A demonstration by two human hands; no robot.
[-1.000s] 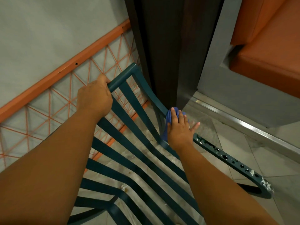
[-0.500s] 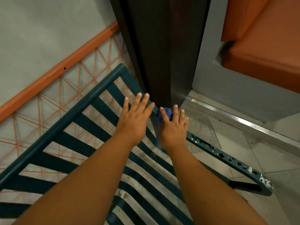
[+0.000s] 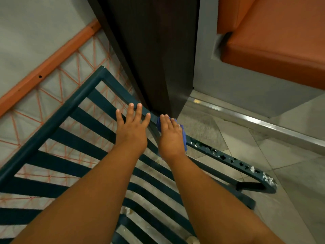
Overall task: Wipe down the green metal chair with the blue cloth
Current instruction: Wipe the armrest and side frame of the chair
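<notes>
The green metal chair (image 3: 52,118) lies tilted below me, its slats running across the view and its frame bar leading to the right. My left hand (image 3: 131,127) lies flat with straight, spread fingers on the slats near the frame bar. Beside it, my right hand (image 3: 171,136) presses the blue cloth (image 3: 184,137) onto the frame bar, fingers straight over it. Only the cloth's edges show around the hand. White flecks and dark spots mark the bar's right end (image 3: 246,166).
A dark wooden post (image 3: 158,50) stands just beyond the hands. An orange-railed lattice panel (image 3: 52,64) lies behind the chair at left. A metal floor strip (image 3: 246,118) and an orange cushioned seat (image 3: 281,41) are at right. Grey floor tiles show around the chair.
My left hand let go of the chair's top rail and moved right to lie flat on the slats beside the right hand. The right hand with the cloth shifted slightly along the bar.
</notes>
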